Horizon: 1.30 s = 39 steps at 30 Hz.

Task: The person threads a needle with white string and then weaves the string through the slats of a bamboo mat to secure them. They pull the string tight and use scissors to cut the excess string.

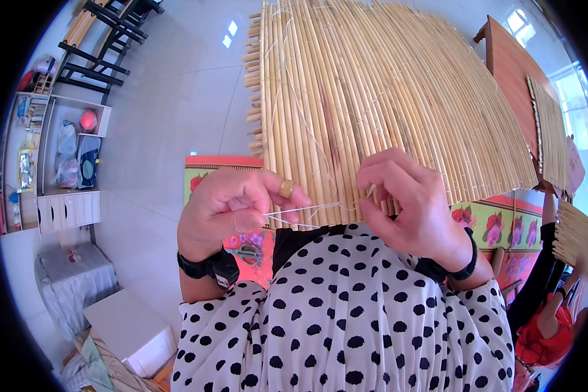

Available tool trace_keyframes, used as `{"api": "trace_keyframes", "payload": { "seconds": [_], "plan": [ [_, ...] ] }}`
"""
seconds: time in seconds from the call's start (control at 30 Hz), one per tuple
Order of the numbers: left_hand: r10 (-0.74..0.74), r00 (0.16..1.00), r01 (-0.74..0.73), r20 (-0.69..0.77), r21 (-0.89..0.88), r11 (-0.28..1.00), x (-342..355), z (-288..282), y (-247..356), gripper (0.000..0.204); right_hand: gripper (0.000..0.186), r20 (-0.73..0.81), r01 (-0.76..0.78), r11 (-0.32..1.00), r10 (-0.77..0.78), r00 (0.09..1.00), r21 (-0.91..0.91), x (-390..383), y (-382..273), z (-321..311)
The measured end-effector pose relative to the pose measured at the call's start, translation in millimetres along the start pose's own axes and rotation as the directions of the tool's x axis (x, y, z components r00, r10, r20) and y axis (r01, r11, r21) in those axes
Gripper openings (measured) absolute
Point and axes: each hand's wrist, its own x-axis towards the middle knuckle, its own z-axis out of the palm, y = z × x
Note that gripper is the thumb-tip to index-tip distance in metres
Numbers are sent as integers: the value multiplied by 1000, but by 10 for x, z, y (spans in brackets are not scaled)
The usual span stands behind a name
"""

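A large mat of pale reed stalks (398,85), laid side by side and tied with white string, spreads out in front of me. My left hand (232,206) is at its near left corner, a gold ring on one finger. Its thumb and fingers pinch white string (291,211), which runs in two strands toward the mat's near edge. On the other side, my right hand (408,199) is closed at the same edge, thumb and forefinger pinching a short bit of the string. Loose white thread also trails over the stalks. Part of the near edge is hidden by my hands.
Under the mat lies a red and green flowered cloth (480,225), with scissors (247,255) near my left wrist. A wooden table (519,72) with a smaller reed mat (549,130) stands at the far right. Another person's arm (549,320) shows at lower right. Shelves (72,150) stand left.
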Motion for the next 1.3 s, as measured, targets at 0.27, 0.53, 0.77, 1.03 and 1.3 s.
{"api": "trace_keyframes", "payload": {
  "seconds": [0.27,0.53,0.77,1.03,1.3],
  "plan": [
    [-32,999,36,-20,239,970,64,24,24,13,19,130,155,986,-146,981,-64,44,18,144],
    [12,989,47,-145,402,914,157,122,15,16,13,172,185,978,-167,971,-96,65,-27,178],
    [12,990,49,-140,420,906,158,132,14,14,15,215,155,981,-127,968,-117,92,-28,199],
    [0,999,-15,45,330,944,63,115,78,16,13,62,-51,981,63,996,-186,-16,-28,129],
    [-41,966,-73,254,422,904,46,76,77,13,12,121,-50,964,84,989,-261,4,-33,128]
  ]
}}
